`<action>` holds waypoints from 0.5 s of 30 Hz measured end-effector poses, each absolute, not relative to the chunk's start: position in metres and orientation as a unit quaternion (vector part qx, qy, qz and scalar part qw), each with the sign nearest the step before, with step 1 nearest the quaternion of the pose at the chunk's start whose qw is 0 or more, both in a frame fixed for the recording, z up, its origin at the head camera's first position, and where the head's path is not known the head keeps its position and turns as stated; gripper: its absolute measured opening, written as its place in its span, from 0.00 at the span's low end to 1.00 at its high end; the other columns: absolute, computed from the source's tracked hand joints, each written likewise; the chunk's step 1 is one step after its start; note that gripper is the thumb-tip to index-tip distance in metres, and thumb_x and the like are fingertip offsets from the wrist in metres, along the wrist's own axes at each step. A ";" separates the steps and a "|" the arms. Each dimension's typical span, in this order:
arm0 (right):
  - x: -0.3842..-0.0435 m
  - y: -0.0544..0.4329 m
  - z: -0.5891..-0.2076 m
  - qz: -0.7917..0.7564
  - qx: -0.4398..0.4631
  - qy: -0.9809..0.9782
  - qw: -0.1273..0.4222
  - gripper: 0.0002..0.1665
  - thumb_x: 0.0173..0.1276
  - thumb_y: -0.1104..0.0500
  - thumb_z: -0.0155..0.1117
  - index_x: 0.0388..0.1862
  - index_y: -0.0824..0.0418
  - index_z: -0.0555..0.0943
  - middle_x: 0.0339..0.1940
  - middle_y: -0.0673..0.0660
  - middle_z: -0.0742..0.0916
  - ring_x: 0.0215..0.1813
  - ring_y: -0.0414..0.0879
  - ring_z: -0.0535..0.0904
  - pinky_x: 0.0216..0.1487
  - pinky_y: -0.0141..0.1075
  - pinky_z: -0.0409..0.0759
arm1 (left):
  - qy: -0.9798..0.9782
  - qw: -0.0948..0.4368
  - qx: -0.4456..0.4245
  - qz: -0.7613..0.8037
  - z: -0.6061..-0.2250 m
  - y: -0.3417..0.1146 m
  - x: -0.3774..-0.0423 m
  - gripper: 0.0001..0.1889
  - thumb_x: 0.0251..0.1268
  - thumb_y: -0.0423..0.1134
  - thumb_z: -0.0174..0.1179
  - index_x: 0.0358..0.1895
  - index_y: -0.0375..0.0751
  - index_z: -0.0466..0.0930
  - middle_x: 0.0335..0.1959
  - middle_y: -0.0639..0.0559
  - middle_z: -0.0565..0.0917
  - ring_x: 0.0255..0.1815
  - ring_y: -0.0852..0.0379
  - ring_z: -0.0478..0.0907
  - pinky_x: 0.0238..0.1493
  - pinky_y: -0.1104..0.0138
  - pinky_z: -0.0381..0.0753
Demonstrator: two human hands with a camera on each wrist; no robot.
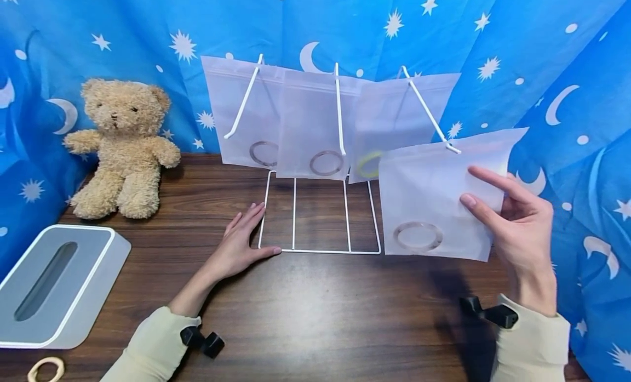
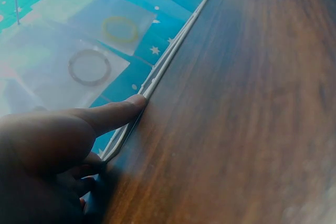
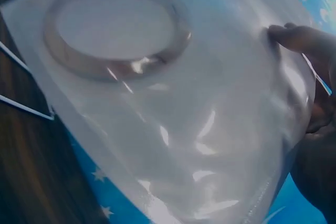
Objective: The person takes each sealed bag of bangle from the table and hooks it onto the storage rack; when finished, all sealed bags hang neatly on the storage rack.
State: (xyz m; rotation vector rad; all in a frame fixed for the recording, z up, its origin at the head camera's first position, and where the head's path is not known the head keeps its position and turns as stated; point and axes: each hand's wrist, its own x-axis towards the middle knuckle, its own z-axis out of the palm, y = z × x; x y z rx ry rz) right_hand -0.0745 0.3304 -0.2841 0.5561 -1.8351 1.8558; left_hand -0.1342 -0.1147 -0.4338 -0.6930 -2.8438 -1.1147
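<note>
My right hand (image 1: 527, 223) grips the right edge of a frosted zip bag (image 1: 434, 195), thumb and index finger in front, other fingers behind. A brownish bangle (image 3: 118, 59) lies in this bag's lower corner. The bag's top edge meets the tip of the right prong of a white wire rack (image 1: 320, 251). My left hand (image 1: 241, 234) rests on the rack's base at the front left corner, fingers straight, thumb against the front wire. Further back on the prongs hang three more bags: a left bag (image 1: 241, 119), a middle bag (image 1: 315, 119) and a right bag (image 1: 379, 113), each with a ring-shaped bangle.
A teddy bear (image 1: 120, 146) sits at the back left. In front of it stands a grey-and-white tissue box (image 1: 93, 305), with a pale bangle (image 1: 46, 365) near the bottom left corner. A blue star-and-moon curtain (image 1: 557, 36) hangs behind and at both sides of the wooden table (image 1: 315, 321).
</note>
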 end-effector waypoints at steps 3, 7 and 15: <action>-0.084 0.326 -0.288 0.687 0.190 -0.664 0.228 0.30 0.55 0.86 0.61 0.60 0.81 0.73 0.53 0.70 0.79 0.50 0.54 0.84 0.43 0.36 0.83 | -0.907 0.006 -0.222 -0.357 -0.434 -0.114 -0.134 0.53 0.52 0.58 0.72 0.74 0.31 0.57 0.76 0.44 0.58 0.78 0.46 0.46 0.73 0.49 0.40; -0.096 0.320 -0.292 0.703 0.163 -0.654 0.228 0.30 0.57 0.84 0.61 0.61 0.77 0.74 0.57 0.70 0.79 0.56 0.55 0.81 0.47 0.38 0.82 | -0.906 0.008 -0.224 -0.359 -0.435 -0.114 -0.134 0.52 0.52 0.57 0.72 0.74 0.31 0.58 0.76 0.43 0.58 0.78 0.46 0.46 0.73 0.49 0.40; -0.108 0.313 -0.297 0.712 0.139 -0.643 0.246 0.29 0.57 0.82 0.63 0.60 0.75 0.76 0.58 0.69 0.79 0.54 0.55 0.82 0.46 0.37 0.82 | -0.905 0.012 -0.225 -0.361 -0.435 -0.115 -0.135 0.52 0.52 0.58 0.72 0.74 0.30 0.58 0.76 0.44 0.58 0.78 0.46 0.47 0.74 0.50 0.40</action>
